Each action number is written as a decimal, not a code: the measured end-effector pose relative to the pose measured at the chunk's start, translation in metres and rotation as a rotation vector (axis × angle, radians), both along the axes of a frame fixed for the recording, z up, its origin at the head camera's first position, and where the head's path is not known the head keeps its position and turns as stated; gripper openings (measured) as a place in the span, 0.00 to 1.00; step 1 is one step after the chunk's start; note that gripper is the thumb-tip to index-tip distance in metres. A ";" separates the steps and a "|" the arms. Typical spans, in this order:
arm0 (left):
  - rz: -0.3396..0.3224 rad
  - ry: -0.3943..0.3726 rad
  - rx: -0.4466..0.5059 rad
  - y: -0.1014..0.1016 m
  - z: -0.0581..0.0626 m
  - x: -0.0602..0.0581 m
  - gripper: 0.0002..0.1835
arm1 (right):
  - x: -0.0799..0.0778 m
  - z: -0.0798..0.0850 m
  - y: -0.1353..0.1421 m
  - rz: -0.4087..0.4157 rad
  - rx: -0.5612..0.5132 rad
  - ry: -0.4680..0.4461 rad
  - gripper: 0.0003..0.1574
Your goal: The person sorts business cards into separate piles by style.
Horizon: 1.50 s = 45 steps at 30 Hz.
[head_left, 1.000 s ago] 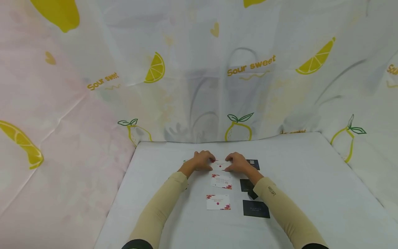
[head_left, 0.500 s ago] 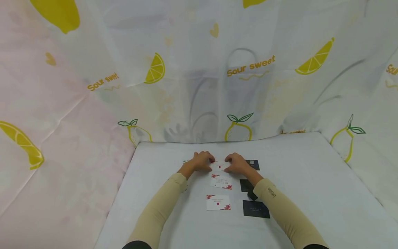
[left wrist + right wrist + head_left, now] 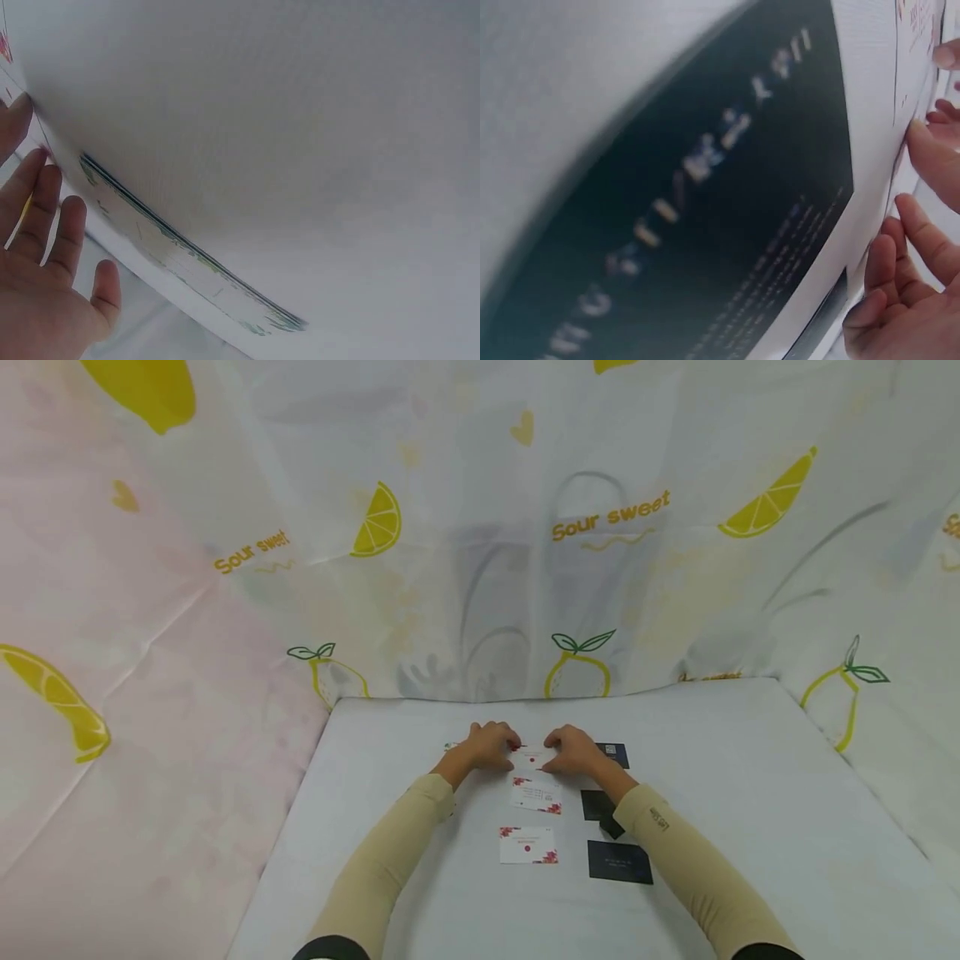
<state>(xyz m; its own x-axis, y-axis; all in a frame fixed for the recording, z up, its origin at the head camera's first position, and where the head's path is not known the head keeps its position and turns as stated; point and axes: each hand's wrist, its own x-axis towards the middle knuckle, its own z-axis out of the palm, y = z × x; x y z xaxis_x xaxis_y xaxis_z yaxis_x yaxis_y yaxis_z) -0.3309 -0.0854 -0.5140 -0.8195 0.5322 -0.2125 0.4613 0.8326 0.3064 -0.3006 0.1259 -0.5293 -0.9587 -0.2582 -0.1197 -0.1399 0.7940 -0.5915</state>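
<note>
At the far middle of the table, a white business card (image 3: 532,758) with red floral print lies between both hands in the head view. My left hand (image 3: 489,747) grips its left end, thumb at the near edge and fingers at the far edge. Opposite it, my right hand (image 3: 573,751) holds the right end in the same way. In the left wrist view the outer fingers (image 3: 67,232) extend away from the card. A second red-printed card (image 3: 536,795) lies just below, and a third (image 3: 528,846) nearer the front.
Right of the white cards stand dark cards in a column: one far (image 3: 615,755), one middle (image 3: 596,805) and one near (image 3: 619,862). A small black object (image 3: 611,827) sits by the right sleeve. A green-leaf card (image 3: 187,262) lies beneath the left wrist. A lemon-print curtain (image 3: 465,568) hangs behind.
The head view has shifted slightly. Both hands stay at the ends of the same white card, with no visible movement of the cards.
</note>
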 end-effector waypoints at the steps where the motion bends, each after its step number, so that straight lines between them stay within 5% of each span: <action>1: -0.002 -0.004 0.001 0.000 0.000 0.000 0.23 | 0.000 0.000 0.001 -0.001 -0.003 -0.011 0.30; 13: -0.045 0.034 0.013 -0.002 0.000 -0.003 0.23 | 0.000 0.003 0.006 -0.038 -0.031 -0.020 0.30; 18: -0.069 0.072 0.082 0.001 0.009 0.002 0.21 | 0.005 0.007 0.009 -0.048 -0.052 0.011 0.30; 27: -0.148 0.031 0.253 0.003 0.011 0.014 0.23 | 0.020 0.011 0.021 -0.056 -0.272 -0.048 0.32; 32: -0.159 -0.005 0.254 0.001 0.011 0.025 0.24 | 0.027 0.007 0.025 -0.022 -0.221 -0.020 0.31; 37: -0.163 0.042 0.253 -0.003 0.007 0.034 0.23 | 0.037 0.007 0.024 -0.012 -0.175 0.016 0.29; 45: -0.129 -0.032 0.261 -0.009 0.003 0.045 0.25 | 0.050 0.008 0.017 0.018 -0.150 0.021 0.28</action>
<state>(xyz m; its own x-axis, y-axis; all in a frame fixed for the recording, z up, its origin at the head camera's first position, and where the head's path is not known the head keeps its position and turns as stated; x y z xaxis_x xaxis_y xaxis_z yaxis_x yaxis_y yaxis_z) -0.2857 -0.0944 -0.5106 -0.7366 0.6717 -0.0791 0.5450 0.6588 0.5185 -0.2503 0.1429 -0.5217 -0.9555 -0.2892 -0.0582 -0.1674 0.6942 -0.7000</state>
